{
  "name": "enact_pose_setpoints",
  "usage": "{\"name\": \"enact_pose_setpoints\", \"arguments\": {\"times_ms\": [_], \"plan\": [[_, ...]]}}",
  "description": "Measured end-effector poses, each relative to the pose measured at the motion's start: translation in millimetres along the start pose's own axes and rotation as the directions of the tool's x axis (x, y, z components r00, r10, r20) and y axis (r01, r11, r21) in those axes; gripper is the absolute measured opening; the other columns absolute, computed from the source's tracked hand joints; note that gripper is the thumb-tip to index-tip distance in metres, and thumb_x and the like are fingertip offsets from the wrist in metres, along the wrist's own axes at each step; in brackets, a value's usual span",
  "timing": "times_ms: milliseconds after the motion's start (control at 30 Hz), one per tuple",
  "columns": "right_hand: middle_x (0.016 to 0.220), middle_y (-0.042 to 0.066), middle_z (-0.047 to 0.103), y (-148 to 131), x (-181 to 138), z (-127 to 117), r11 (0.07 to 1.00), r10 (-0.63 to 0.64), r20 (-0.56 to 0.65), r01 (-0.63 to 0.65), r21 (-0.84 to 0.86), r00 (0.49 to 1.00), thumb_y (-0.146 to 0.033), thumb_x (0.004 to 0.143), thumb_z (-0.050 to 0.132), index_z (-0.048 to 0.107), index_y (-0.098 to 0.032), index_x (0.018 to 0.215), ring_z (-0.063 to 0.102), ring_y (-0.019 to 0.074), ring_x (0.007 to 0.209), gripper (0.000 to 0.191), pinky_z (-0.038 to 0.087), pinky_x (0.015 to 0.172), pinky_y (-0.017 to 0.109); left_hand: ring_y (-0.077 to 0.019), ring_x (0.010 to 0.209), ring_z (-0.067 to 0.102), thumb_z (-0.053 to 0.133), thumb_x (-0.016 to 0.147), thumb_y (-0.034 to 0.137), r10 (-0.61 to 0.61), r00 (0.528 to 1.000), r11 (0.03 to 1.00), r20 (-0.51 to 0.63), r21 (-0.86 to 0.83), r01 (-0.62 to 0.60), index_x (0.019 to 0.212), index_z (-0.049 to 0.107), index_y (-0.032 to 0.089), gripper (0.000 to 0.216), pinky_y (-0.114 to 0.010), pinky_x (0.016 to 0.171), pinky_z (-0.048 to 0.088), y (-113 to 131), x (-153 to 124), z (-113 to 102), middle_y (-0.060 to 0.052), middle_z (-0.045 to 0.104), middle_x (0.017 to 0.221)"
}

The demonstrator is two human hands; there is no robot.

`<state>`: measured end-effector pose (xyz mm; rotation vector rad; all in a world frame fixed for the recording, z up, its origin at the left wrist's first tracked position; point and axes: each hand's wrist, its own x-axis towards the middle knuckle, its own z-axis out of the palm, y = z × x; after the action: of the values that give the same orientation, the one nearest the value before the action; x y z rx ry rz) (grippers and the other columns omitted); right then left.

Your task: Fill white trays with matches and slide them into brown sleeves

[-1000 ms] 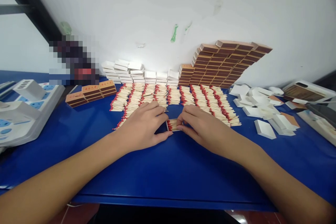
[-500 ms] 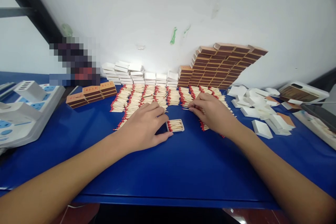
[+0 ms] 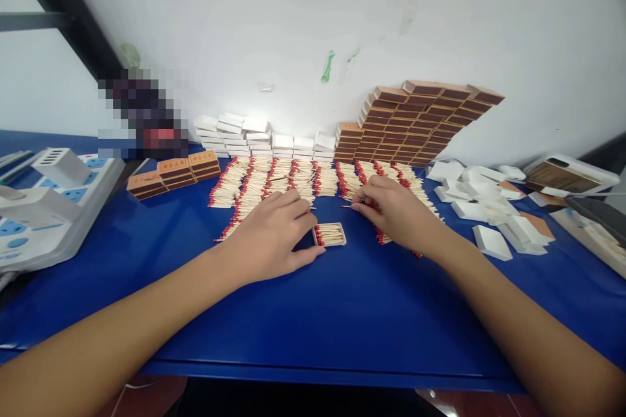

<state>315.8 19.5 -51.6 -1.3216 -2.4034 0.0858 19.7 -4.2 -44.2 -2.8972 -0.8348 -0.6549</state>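
No text can be read. The orange matchboxes (image 3: 172, 173) at the left carry dark printed characters on their tops, too small and blurred to make out; nothing else bears legible marks.

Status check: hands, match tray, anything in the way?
Left hand steadying the match tray. Right hand pinching matches from the pile. Tray partly filled, red heads left. Nothing between tray and pile.

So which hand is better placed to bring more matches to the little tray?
Right. The right hand is on the loose matches, fingertips pinching some, while the left hand rests beside the tray, steadying it.
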Motion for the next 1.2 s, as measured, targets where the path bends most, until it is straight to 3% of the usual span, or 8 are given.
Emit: {"name": "enact_pose_setpoints", "arguments": {"times_ms": [233,600,867,1067,1200], "plan": [[0.097,0.009,0.064,2,-1,2,0.999,0.02,-0.018,-0.02,-0.041,1.0,-0.031,0.104,0.065,0.07,-0.022,0.1,0.064,0.0291,0.095,0.011,0.052,0.082,0.043,-0.0289,0.102,0.065,0.071,0.103,0.044,0.005,1.0,1.0,-0.01,-0.006,-0.005,0.107,0.077,0.014,0.031,-0.045,0.09,0.055,0,0,1,-0.009,0.072,0.099],[0.096,0.009,0.063,-6,0,2,0.997,-0.018,0.011,0.017,0.07,1.0,-0.026,0.106,0.06,0.068,-0.022,0.096,0.062,0.0258,0.091,0.013,0.051,0.078,0.038,-0.0292,0.102,0.065,0.07,0.104,0.045,0.0,1.0,1.0,0.003,0.012,0.0,0.109,0.078,0.013,0.033,-0.045,0.092,0.056,0,0,0,-0.009,0.072,0.1],[0.1,0.01,0.063,-8,0,3,0.998,0.002,0.047,-0.005,0.067,0.999,-0.025,0.108,0.056,0.063,-0.021,0.096,0.061,0.0274,0.097,0.015,0.05,0.084,0.04,-0.0296,0.103,0.065,0.069,0.104,0.045,-0.001,1.0,1.0,0.012,0.015,0.001,0.111,0.077,0.014,0.033,-0.045,0.092,0.055,-1,-1,0,-0.009,0.072,0.1],[0.102,0.008,0.063,-36,-7,-10,0.993,-0.043,0.026,0.04,0.107,0.999,-0.03,0.11,0.056,0.062,-0.022,0.1,0.062,0.0252,0.097,0.014,0.051,0.083,0.039,-0.0296,0.104,0.065,0.07,0.104,0.045,-0.01,1.0,1.0,0.004,0.008,0.01,0.11,0.077,0.014,0.032,-0.045,0.091,0.055,-2,0,1,-0.009,0.072,0.102],[0.104,0.008,0.064,-60,-13,-13,0.989,-0.12,0.062,0.115,0.09,0.991,-0.024,0.11,0.056,0.063,-0.022,0.103,0.064,0.0238,0.096,0.011,0.052,0.082,0.037,-0.0294,0.103,0.065,0.071,0.104,0.045,-0.002,1.0,1.0,-0.006,-0.002,0.002,0.106,0.077,0.014,0.032,-0.044,0.09,0.055,-2,0,1,-0.009,0.072,0.101]]}}
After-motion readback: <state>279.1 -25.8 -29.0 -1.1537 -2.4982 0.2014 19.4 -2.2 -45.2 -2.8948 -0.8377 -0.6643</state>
